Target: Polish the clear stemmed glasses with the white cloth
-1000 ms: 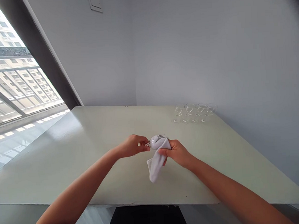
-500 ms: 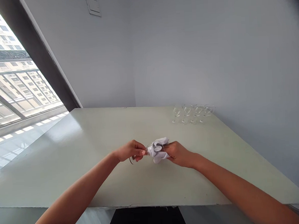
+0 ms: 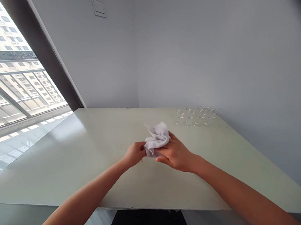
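Observation:
A bunched white cloth (image 3: 157, 137) is up off the table between my two hands. My right hand (image 3: 175, 154) is on its right side, fingers behind and beneath the folds, thumb stretched out toward the left. At the cloth's lower left, my left hand (image 3: 134, 154) is closed, its fingers curled. A thin bit of something clear shows just under those fingers; the rest of what they grip is covered by the hand and the cloth.
Several clear stemmed glasses (image 3: 191, 113) stand in a group near the back right edge of the pale table (image 3: 110, 128), close to the wall. The table's front edge runs just before my body. A window is at the left.
The cloth has moved up and bunched over the glass that showed between my hands before. My right hand has opened its thumb out below the cloth. The view has shifted slightly.

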Demonstrator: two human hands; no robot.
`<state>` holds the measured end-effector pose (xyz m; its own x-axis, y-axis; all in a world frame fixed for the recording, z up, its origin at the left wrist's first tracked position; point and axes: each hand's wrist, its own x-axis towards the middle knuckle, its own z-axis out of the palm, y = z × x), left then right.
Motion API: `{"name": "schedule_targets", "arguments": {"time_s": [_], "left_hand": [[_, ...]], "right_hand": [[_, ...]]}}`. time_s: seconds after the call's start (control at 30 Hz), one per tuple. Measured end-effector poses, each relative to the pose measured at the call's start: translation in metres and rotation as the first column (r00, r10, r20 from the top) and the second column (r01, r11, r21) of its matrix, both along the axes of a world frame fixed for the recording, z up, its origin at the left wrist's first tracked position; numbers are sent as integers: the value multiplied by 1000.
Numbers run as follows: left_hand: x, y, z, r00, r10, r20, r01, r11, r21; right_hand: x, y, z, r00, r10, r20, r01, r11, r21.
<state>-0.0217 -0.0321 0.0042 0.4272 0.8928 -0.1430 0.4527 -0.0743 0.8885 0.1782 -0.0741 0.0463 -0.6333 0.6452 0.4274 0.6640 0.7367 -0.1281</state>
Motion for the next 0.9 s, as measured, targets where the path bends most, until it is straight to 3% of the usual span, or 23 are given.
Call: {"name": "schedule_targets", "arguments": {"time_s": [0.07,0.13,0.17,0.23,0.3,0.33,0.4,0.43,0.47,0.53,0.67,0.77,0.9], "left_hand": [[4,-5,0,993,-7,-120,34,973,228],[5,-8,0,984,14,-179,69,892,447],[5,-9,0,983,16,-181,83,848,523],[4,-9,0,991,11,-135,71,806,588],[4,-7,0,999,35,-29,-14,841,541],[6,-5,-1,997,62,37,-72,874,480],[11,-1,-3,976,123,178,-175,933,314],[14,1,-4,956,149,252,-208,951,229],[18,3,-6,930,171,326,-231,960,155],[27,4,-10,865,212,455,-265,963,55],[39,6,-22,775,292,561,-345,939,-12],[39,8,-33,811,325,487,-370,929,-5],[32,15,-41,910,303,283,-341,935,95]], "right_hand": [[-10,7,1,996,22,-87,-32,993,-115],[-8,20,2,963,-78,-258,-10,946,-323],[-4,28,3,927,-145,-347,-36,884,-466],[6,43,2,803,-298,-517,-199,683,-703],[11,56,-5,567,-474,-674,-439,519,-734],[10,60,-10,401,-560,-725,-540,495,-681],[3,64,-23,61,-666,-743,-653,536,-535],[-4,63,-30,-59,-684,-727,-676,564,-475],[-11,62,-36,-131,-688,-713,-687,582,-435],[-25,55,-47,-162,-676,-719,-696,595,-402],[-46,38,-62,-39,-607,-794,-676,601,-427],[-50,30,-71,22,-597,-802,-645,604,-467],[-44,32,-75,75,-623,-779,-653,560,-511]]}}
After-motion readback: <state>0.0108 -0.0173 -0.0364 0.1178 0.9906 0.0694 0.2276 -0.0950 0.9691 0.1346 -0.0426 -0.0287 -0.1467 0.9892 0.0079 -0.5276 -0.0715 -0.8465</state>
